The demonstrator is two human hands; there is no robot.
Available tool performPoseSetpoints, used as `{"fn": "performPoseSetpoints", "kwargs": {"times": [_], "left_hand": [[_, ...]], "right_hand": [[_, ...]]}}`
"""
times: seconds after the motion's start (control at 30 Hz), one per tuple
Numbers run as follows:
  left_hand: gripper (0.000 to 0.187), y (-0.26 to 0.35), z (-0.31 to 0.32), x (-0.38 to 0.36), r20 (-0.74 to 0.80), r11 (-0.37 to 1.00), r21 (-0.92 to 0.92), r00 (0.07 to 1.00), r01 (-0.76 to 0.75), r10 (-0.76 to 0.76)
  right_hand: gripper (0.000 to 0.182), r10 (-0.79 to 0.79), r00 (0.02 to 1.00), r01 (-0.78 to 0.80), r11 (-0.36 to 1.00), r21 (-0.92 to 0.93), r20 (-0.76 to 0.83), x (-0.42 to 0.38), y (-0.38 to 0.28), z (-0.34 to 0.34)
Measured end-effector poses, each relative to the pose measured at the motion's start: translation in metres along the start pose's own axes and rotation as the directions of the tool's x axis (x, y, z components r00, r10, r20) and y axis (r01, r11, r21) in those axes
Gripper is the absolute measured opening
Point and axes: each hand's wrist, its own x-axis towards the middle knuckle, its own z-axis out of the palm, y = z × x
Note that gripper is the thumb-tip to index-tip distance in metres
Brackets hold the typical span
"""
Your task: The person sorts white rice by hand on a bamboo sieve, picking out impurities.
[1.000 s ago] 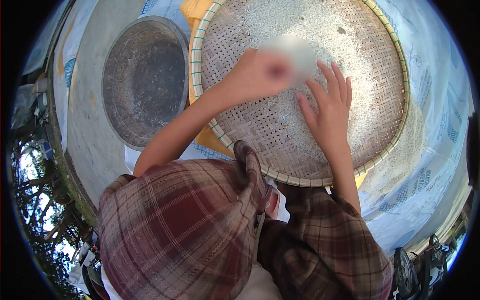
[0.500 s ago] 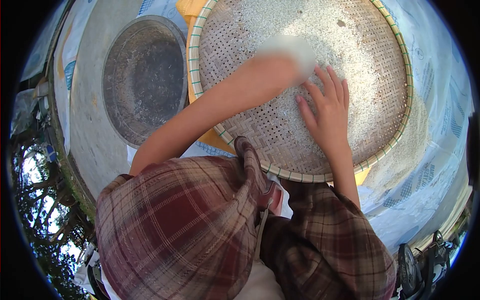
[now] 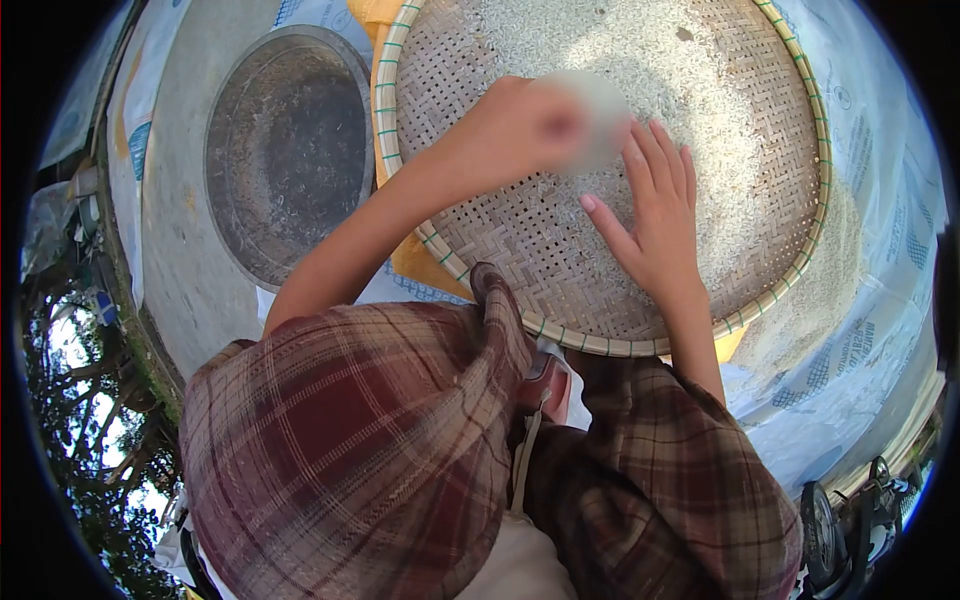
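Note:
A round woven bamboo winnowing tray point(image 3: 590, 300) with green-bound edging lies before me, spread with white rice grains point(image 3: 735, 130). Over the tray's left-centre reaches my left hand point(image 3: 515, 130), its back toward me. A pale blurred patch hides its fingers, so whether it holds anything is not visible. My right hand point(image 3: 660, 205) rests palm down on the rice, fingers stretched forward and thumb spread to the left. Its fingertips lie close to the right edge of the blur. A small dark speck point(image 3: 684, 33) sits among the grains farther up.
Left of the tray stands a dark, worn basin point(image 3: 290, 160). Yellow cloth or sacking point(image 3: 430, 265) shows beneath the tray. Printed white-blue sheeting point(image 3: 850, 340) covers the ground at right, with scattered grain point(image 3: 835, 265) on it. A wheeled vehicle point(image 3: 825, 535) is at lower right.
My left hand has drawn back to the left, so more of it shows outside the blur. My right hand has shifted slightly, its fingers a little farther up the tray.

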Motion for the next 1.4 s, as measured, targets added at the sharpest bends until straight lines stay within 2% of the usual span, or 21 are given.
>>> {"fn": "performPoseSetpoints", "kwargs": {"times": [0.03, 0.07, 0.13, 0.3, 0.37, 0.43, 0.47, 0.5, 0.53, 0.67, 0.73, 0.77, 0.83, 0.9, 0.97, 1.03, 1.07, 1.1, 1.13, 1.2, 1.4], "left_hand": [[0.018, 0.001, -0.002, -0.001, -0.011, 0.988, -0.136, 0.997, 0.074, -0.077], [0.018, 0.003, -0.006, -0.003, -0.012, 0.988, -0.136, 0.997, 0.075, -0.077], [0.016, 0.004, -0.018, -0.009, 0.106, 0.779, -0.535, 0.94, 0.328, -0.323], [0.016, -0.018, -0.059, -0.042, -0.14, 0.582, -0.799, 0.895, 0.15, -0.423], [0.014, -0.027, -0.082, -0.054, -0.313, 0.689, -0.705, 0.798, 0.169, -0.516], [0.018, -0.043, -0.105, -0.07, -0.47, 0.786, -0.535, 0.665, 0.308, -0.581], [0.018, -0.048, -0.112, -0.078, -0.471, 0.788, -0.534, 0.667, 0.306, -0.578], [0.021, -0.051, -0.118, -0.087, -0.596, 0.801, -0.234, 0.569, 0.551, -0.566], [0.024, -0.054, -0.123, -0.095, -0.716, 0.656, 0.065, 0.493, 0.752, -0.494], [0.03, -0.068, -0.124, -0.125, -0.695, 0.505, 0.205, 0.488, 0.838, -0.528], [0.029, -0.072, -0.119, -0.13, -0.694, 0.346, 0.364, 0.5, 0.864, -0.518], [0.029, -0.074, -0.116, -0.13, -0.695, 0.346, 0.364, 0.499, 0.865, -0.518], [0.027, -0.071, -0.105, -0.121, -0.739, 0.369, 0.557, 0.647, 0.744, -0.188], [0.021, -0.057, -0.095, -0.102, -0.694, 0.443, 0.631, 0.718, 0.637, -0.044], [0.017, -0.025, -0.078, -0.074, -0.606, 0.69, 0.537, 0.791, 0.485, -0.084], [0.014, -0.006, -0.056, -0.053, -0.425, 0.923, 0.264, 0.893, 0.279, -0.149], [0.012, -0.003, -0.044, -0.044, -0.33, 0.957, 0.247, 0.942, 0.15, -0.063], [0.011, -0.002, -0.032, -0.038, -0.237, 0.976, 0.216, 0.971, 0.021, 0.032], [0.011, -0.002, -0.023, -0.033, -0.24, 0.976, 0.215, 0.97, 0.02, 0.033], [0.011, -0.007, -0.01, -0.026, -0.123, 0.954, 0.264, 0.975, -0.145, 0.183], [0.012, -0.015, -0.002, -0.023, -0.015, 0.893, 0.378, 0.963, -0.245, 0.27]], "right_hand": [[0.057, -0.015, 1.0, 0.015, 1.0, -0.005, 0.024, 0.0, -0.001, -0.001], [0.059, -0.031, 0.998, 0.031, 0.999, -0.009, 0.049, 0.0, -0.002, -0.001], [0.059, -0.056, 0.996, 0.06, 0.996, -0.063, 0.073, -0.001, -0.002, 0.0], [0.056, -0.087, 0.989, 0.103, 0.985, -0.139, 0.119, -0.003, 0.001, 0.003], [0.054, -0.076, 0.993, 0.091, 0.981, -0.174, 0.088, -0.003, 0.003, 0.004], [0.052, -0.061, 0.996, 0.072, 0.982, -0.177, 0.069, -0.002, 0.003, 0.002], [0.05, -0.043, 0.998, 0.052, 0.982, -0.182, 0.052, -0.002, 0.004, 0.002], [0.05, -0.043, 0.998, 0.052, 0.982, -0.183, 0.051, -0.002, 0.005, 0.002], [0.049, -0.019, 0.999, 0.025, 0.985, -0.173, 0.035, -0.003, 0.006, 0.002], [0.047, 0.038, 0.999, -0.041, 0.989, -0.144, -0.023, -0.004, 0.01, 0.004], [0.05, 0.028, 0.999, -0.032, 0.992, -0.126, -0.037, -0.003, 0.007, 0.002], [0.054, 0.016, 0.998, -0.022, 0.994, -0.11, -0.054, -0.002, 0.006, 0.001], [0.058, -0.039, 0.999, 0.037, 0.992, -0.124, -0.015, -0.001, 0.002, -0.001], [0.062, -0.096, 0.995, 0.099, 0.986, -0.135, 0.028, -0.001, -0.002, -0.001], [0.066, -0.164, 0.982, 0.172, 0.981, -0.093, 0.088, -0.002, -0.006, 0.001], [0.066, -0.177, 0.976, 0.191, 0.977, -0.099, 0.127, -0.002, -0.008, 0.004], [0.066, -0.188, 0.968, 0.207, 0.972, -0.107, 0.166, -0.003, -0.008, 0.005], [0.066, -0.189, 0.968, 0.208, 0.972, -0.11, 0.167, -0.003, -0.008, 0.006], [0.066, -0.171, 0.968, 0.195, 0.973, -0.124, 0.183, -0.004, -0.007, 0.006], [0.065, -0.156, 0.968, 0.185, 0.973, -0.137, 0.198, -0.003, -0.005, 0.006], [0.066, -0.133, 0.975, 0.155, 0.981, -0.117, 0.179, -0.001, -0.003, 0.003]]}}
